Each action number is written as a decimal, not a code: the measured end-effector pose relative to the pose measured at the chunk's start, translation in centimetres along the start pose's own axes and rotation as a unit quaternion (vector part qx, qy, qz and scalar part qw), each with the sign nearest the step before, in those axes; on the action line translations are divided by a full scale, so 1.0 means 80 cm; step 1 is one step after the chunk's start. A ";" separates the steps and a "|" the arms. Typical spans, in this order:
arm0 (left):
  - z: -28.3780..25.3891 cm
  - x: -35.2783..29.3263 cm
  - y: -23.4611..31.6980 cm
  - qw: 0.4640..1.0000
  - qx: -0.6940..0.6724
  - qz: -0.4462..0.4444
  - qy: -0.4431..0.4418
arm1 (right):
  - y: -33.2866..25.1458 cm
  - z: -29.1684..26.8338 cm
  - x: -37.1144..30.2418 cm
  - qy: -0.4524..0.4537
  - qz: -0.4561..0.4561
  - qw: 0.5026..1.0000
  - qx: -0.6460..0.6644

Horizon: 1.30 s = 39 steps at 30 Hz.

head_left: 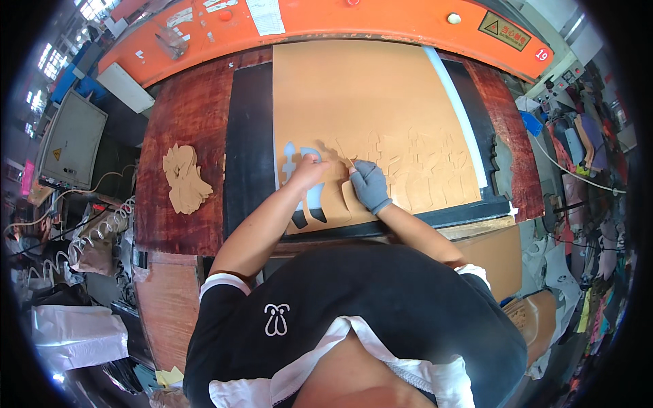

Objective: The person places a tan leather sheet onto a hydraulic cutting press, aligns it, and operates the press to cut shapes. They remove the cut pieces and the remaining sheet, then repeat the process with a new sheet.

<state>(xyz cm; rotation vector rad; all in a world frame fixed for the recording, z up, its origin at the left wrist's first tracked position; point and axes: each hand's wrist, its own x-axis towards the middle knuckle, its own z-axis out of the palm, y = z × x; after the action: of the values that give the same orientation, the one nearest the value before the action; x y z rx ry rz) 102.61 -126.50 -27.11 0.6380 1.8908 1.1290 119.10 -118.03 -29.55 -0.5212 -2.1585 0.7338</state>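
A large tan sheet (354, 88) lies flat, with rows of curved, pointed shapes cut into its near part. At its near left, pieces are out, and pale blue and black show through the holes. My bare left hand (311, 171) is closed over these holes, its fingertips at a tan cut-out piece (342, 151) between my hands. In a grey fingerless-looking glove, my right hand (369, 183) pinches that piece between thumb and fingers. The exact grip of the left fingertips is partly hidden. A loose stack of tan cut-out pieces (183, 178) lies to the left.
Under the sheet are a pale blue layer (454, 102) and a black board (248, 136) on a red-brown table (197, 102). An orange machine beam (388, 24) crosses the far side. A grey control box (73, 139) stands left; hanging coloured scraps (578, 149) are at right.
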 end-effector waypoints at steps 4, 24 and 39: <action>-0.007 0.020 0.004 0.983 -0.140 -0.087 -0.082 | -0.008 -0.001 0.003 -0.018 0.037 0.999 0.028; 0.020 0.017 -0.018 0.864 -0.433 -0.155 -0.203 | -0.014 0.005 0.003 -0.025 -0.067 0.995 -0.070; 0.029 -0.018 -0.014 0.869 -0.455 -0.010 -0.192 | 0.022 0.005 0.029 -0.098 0.269 0.919 0.272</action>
<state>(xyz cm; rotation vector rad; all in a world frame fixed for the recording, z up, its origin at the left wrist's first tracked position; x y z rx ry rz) 105.31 -127.04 -28.14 0.2577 0.8553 1.5608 117.58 -115.53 -29.63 -0.7682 -1.8613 1.6899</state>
